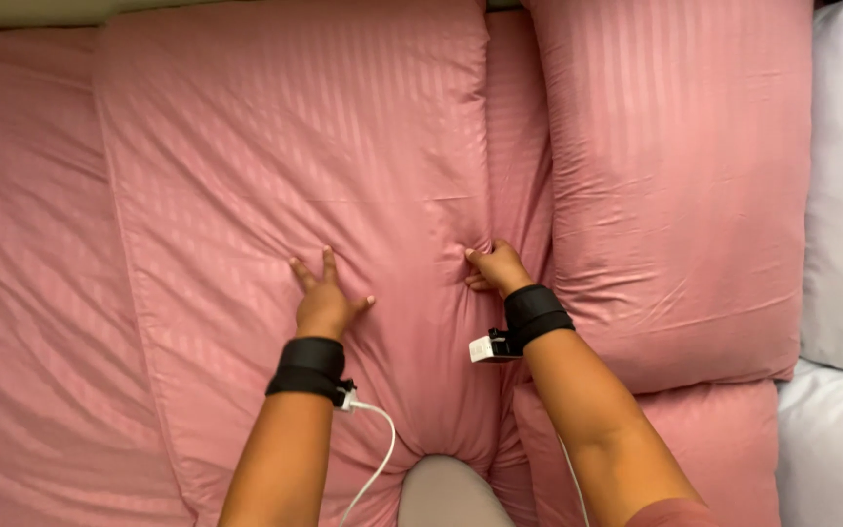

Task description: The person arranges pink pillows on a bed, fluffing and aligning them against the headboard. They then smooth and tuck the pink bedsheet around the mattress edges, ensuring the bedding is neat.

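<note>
Head view shows the left hand [322, 298] flat, fingers spread wide, on the left pillow [295, 195] in the middle of the bed [31, 293]. The right hand [498, 268] grips this pillow's right edge, beside the right pillow [675, 185].

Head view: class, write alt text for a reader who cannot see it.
A person's left hand presses flat with spread fingers on a pink striped pillow while the right hand grips its right edge. A second pink pillow lies alongside on the pink bed sheet.
</note>
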